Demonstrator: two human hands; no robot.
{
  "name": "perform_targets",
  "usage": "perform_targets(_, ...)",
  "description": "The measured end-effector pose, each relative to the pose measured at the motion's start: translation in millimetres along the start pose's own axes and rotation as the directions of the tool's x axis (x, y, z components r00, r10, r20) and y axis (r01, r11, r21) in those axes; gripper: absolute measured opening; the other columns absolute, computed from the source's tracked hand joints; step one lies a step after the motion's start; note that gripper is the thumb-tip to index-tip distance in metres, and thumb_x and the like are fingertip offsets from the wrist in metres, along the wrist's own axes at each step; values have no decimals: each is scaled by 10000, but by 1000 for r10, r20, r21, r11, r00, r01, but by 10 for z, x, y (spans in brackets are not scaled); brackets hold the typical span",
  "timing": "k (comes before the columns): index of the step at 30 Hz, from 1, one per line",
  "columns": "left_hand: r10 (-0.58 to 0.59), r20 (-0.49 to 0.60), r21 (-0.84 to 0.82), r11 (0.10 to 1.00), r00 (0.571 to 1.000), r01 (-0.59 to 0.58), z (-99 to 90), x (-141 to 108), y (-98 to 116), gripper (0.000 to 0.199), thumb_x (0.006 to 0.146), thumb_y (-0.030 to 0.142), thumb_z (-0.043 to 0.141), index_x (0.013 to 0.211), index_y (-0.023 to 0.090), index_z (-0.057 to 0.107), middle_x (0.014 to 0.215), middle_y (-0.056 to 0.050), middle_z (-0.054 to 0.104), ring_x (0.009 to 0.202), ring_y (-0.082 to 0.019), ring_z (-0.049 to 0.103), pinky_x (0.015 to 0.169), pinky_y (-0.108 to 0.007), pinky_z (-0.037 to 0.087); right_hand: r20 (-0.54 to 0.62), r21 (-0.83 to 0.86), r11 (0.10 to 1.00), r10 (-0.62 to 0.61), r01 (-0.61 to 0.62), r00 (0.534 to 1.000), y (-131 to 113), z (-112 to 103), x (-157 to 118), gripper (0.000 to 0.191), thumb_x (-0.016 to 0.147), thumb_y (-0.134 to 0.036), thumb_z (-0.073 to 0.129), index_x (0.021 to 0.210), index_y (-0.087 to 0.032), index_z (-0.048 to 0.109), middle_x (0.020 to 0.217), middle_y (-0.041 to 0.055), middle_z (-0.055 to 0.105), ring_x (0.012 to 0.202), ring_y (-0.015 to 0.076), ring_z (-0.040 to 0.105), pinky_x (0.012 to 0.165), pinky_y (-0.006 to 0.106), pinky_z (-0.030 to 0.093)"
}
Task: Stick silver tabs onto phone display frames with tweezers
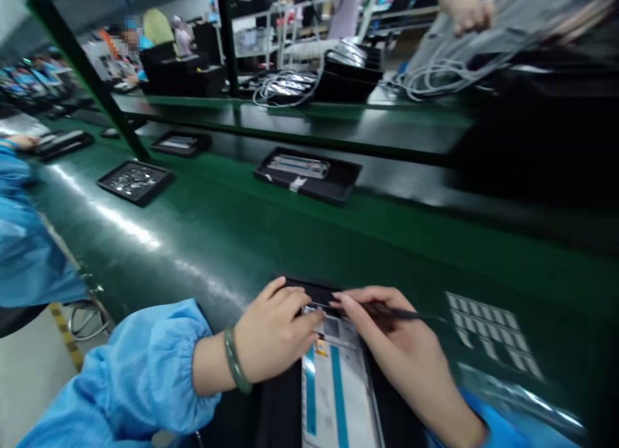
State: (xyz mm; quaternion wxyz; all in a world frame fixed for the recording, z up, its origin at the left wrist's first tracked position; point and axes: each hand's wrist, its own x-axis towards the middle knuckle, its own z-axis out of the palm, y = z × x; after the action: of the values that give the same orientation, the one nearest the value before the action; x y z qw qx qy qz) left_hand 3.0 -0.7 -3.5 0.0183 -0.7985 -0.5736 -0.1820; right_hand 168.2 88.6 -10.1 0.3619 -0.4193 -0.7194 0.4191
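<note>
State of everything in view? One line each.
Striped panel: flat in black tray
Left hand: fingers resting on panel
Thin black tool: held, tip over panel
Right hand: gripping tool
Farther black tray: on green bench, panel inside
White cables: coiled on upper shelf

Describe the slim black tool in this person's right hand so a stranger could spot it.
On the green workbench, find the black tray under the left hand and right hand. The slim black tool pokes from the right hand; the left hand, with its jade bangle, holds none.
</note>
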Motion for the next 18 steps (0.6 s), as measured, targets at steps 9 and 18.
perform_targets(9,-8,-36,53,999,999,9,44,13,7,286,897,244,381,1102,179,571,1034,-70,598,1092,-201,520,1035,-406,339,-21,-82,985,-153,151,988,1,2,-2,211,765,-449,597,885,-278,628,910,38,660,851,221,651,804,369,545)
perform_targets(18,-5,-33,42,999,999,6,33,15,-18,287,898,270,383,1113,189,555,1049,-62,590,1102,-200,509,1026,-411,342,34,-61,998,-11,13,999,62,-3,92,290,754,-505,571,863,-244,633,918,49,675,812,215,678,637,275,576)
